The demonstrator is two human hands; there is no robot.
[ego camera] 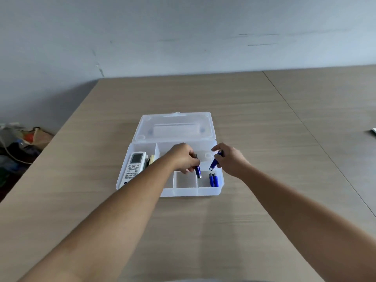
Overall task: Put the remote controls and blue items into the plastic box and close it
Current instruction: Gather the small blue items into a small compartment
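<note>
A clear plastic box [189, 192] stands open on the table, its lid [175, 127] tilted back. A white remote control [134, 166] lies in the left compartment beside another, darker one [151, 159], mostly hidden. Two small blue cylinders [213, 180] lie side by side in the front right compartment. My left hand [182, 157] hovers over the box's middle, holding a blue cylinder [198, 171] that points down. My right hand [230, 159] is above the box's right end, gripping another blue cylinder [215, 161] at a slant.
The wooden table [203, 231] reaches to a pale wall behind. A seam [305, 123] runs diagonally across its right side. A small white object [373, 131] sits at the right edge. Clutter and bags [18, 147] lie on the floor to the left.
</note>
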